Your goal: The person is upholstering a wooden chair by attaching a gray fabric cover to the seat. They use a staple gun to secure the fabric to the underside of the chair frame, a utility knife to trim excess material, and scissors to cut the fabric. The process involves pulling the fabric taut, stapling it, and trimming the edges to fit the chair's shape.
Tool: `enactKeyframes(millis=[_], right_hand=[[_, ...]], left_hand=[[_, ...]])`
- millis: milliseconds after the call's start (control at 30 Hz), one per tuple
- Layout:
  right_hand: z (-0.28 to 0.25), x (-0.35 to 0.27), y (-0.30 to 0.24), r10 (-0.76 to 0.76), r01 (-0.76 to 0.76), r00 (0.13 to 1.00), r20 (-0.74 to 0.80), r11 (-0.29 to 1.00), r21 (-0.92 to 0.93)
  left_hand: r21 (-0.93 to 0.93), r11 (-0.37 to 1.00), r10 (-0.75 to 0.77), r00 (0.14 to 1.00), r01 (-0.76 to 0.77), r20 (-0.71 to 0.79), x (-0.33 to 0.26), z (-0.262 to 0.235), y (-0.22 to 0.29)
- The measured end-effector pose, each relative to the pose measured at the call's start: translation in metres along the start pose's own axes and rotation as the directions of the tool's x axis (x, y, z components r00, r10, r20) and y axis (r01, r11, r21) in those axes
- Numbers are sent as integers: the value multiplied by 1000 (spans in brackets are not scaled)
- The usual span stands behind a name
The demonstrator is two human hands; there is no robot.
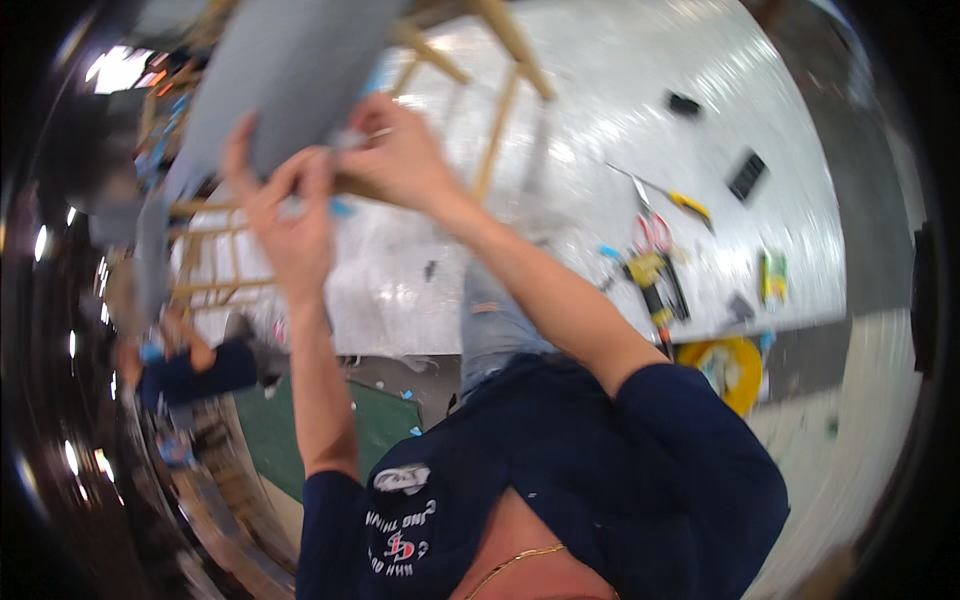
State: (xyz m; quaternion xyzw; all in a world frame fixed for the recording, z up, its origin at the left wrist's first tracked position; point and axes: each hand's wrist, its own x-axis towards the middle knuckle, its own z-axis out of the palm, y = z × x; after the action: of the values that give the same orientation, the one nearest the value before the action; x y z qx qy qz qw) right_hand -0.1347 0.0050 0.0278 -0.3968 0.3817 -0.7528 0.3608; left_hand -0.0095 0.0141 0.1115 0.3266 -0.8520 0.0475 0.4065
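A chair with a grey upholstered cushion (290, 80) and pale wooden legs (510, 50) stands tipped at the upper left of the table. At the cushion's near edge, my left hand (290, 215) pinches the grey fabric, one finger stretched up along the cover. Close beside it, my right hand (405, 160) is closed with thumb and fingers pressed together at the same edge. Motion blur hides exactly what lies between the fingertips. Bits of light blue show just behind the hands.
On the wrapped table (600, 60) at right lie red-handled scissors (653, 233), a yellow-handled tool (690, 206), a yellow-and-black staple gun (650, 280) and a black phone-like object (746, 175). A yellow bucket (735, 365) stands below the edge. Another person (205, 372) works at left near a wooden frame (220, 250).
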Motion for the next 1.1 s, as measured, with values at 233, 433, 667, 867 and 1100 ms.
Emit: enactKeyframes(millis=[233,433,667,867,1100], right_hand=[[-32,-4,23,107,-128,966,237,989,73],[-214,-24,170,260,-250,965,-33,879,-406],[-579,-215,270,-270,-257,947,-177,-303,-918],[-506,-211,219,152,-570,774,-615,-259,-780],[-403,-191,167,-37,-396,833,-552,657,-641]], left_hand=[[333,920,182,978,-205,100,-6,14,21],[472,858,152,978,-202,143,-5,11,14],[282,940,167,980,-192,108,17,24,-9],[319,930,193,981,-182,-3,-3,12,-7],[307,935,197,980,-175,-40,-4,16,-4]])
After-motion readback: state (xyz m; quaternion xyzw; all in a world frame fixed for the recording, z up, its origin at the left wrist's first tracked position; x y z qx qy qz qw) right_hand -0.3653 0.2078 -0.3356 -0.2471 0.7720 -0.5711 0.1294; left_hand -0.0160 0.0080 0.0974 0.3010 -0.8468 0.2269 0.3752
